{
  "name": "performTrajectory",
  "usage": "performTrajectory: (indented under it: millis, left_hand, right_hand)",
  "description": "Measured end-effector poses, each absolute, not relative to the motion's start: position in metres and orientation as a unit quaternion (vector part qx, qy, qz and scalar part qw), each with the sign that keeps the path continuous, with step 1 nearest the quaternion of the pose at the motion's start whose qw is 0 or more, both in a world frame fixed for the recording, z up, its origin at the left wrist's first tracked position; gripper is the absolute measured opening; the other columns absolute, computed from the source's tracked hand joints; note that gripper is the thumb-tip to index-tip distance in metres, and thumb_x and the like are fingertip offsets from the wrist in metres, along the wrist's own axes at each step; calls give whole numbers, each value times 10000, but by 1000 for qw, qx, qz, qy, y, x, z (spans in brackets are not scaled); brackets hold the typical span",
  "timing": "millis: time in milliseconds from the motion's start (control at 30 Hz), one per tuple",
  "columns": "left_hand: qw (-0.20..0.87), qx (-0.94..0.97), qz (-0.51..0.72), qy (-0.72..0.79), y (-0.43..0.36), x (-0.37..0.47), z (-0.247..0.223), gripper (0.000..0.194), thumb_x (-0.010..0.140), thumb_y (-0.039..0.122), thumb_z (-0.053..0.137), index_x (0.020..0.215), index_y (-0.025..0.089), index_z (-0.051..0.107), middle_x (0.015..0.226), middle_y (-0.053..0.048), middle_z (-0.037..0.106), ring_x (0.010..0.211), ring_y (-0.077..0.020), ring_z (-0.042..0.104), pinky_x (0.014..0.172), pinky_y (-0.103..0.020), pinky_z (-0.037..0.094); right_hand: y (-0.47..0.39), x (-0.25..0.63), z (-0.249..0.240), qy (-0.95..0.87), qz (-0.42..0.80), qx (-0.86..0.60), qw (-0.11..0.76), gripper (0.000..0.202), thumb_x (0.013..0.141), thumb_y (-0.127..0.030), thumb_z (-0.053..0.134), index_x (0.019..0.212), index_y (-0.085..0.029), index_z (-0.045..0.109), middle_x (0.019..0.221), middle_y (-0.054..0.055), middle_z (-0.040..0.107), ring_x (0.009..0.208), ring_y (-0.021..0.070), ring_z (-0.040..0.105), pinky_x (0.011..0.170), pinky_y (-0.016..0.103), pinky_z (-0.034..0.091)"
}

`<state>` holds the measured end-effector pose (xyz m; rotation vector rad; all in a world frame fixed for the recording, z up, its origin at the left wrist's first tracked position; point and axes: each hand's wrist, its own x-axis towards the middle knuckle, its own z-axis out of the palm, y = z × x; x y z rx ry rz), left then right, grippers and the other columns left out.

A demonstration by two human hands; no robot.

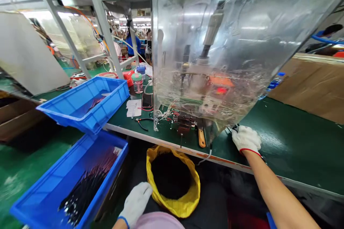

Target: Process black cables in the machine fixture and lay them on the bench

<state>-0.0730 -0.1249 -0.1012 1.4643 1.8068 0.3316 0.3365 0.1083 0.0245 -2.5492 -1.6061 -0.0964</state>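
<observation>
My right hand [246, 139], in a white glove with a red cuff, rests on the green bench. Its fingers are closed around thin dark pieces, perhaps wires, mostly hidden by the glove. My left hand [137, 200], in a white glove with a blue cuff, is low beside a yellow bag [197, 182]. The fingers are pressed together near the bag's rim; whether they grip anything is hidden. Black material fills the bag. A pale pink round thing [161, 222] is just below my left hand.
A machine behind a clear plastic shield [228, 53] stands on the bench [290, 139], with a wooden-handled tool [201, 138] and pliers [142, 123] before it. At left, a blue tray [80, 105] sits above a blue bin [40, 200] of black wires [86, 189]. Cardboard [309, 86] stands right.
</observation>
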Motion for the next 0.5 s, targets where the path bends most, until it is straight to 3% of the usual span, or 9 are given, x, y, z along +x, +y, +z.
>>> performTrajectory:
  millis: [100, 200, 267, 333, 400, 500]
  left_hand:
    - [394, 585, 135, 696, -124, -69, -102, 328, 925, 380, 342, 847, 222, 618, 940, -37, 656, 941, -178, 587, 823, -259, 391]
    - [421, 571, 154, 687, -120, -66, -100, 327, 919, 415, 368, 858, 230, 630, 928, -22, 654, 924, -179, 586, 829, -266, 399]
    - [459, 549, 182, 675, -113, -61, -97, 332, 911, 455, 389, 900, 241, 642, 921, -15, 659, 905, -179, 592, 831, -276, 417]
    - [515, 511, 227, 650, -104, -52, -94, 367, 903, 498, 398, 1002, 243, 644, 958, -23, 672, 915, -182, 605, 843, -292, 442]
    - [571, 466, 289, 611, -93, -39, -91, 457, 895, 544, 398, 1124, 218, 620, 1053, -59, 676, 972, -195, 616, 884, -321, 463]
    - [619, 426, 377, 542, -82, -23, -90, 596, 875, 609, 406, 1237, 170, 584, 1234, -123, 630, 1113, -233, 593, 989, -383, 451]
  right_hand:
    - [102, 330, 52, -483, 61, -855, 179, 373, 891, -366, 467, 1113, -122, 642, 1058, 213, 649, 996, 343, 612, 825, 438, 450]
    - [78, 312, 81, -439, 107, -783, 427, 415, 870, -366, 480, 1216, -166, 593, 1099, 188, 650, 1010, 312, 626, 825, 423, 484]
    - [54, 289, 93, -413, 147, -668, 601, 434, 866, -389, 479, 1249, -197, 551, 1106, 176, 642, 915, 271, 657, 761, 404, 526]
    - [25, 259, 95, -362, 185, -576, 709, 401, 826, -396, 557, 1190, -227, 564, 1042, 141, 652, 783, 229, 666, 708, 391, 552]
    - [-2, 223, 84, -298, 244, -540, 749, 359, 736, -349, 672, 1069, -235, 603, 886, 62, 666, 668, 182, 654, 671, 355, 563]
    - [-31, 169, 49, -266, 393, -549, 688, 395, 720, -420, 715, 1047, -236, 592, 854, 23, 694, 645, 168, 666, 617, 314, 568]
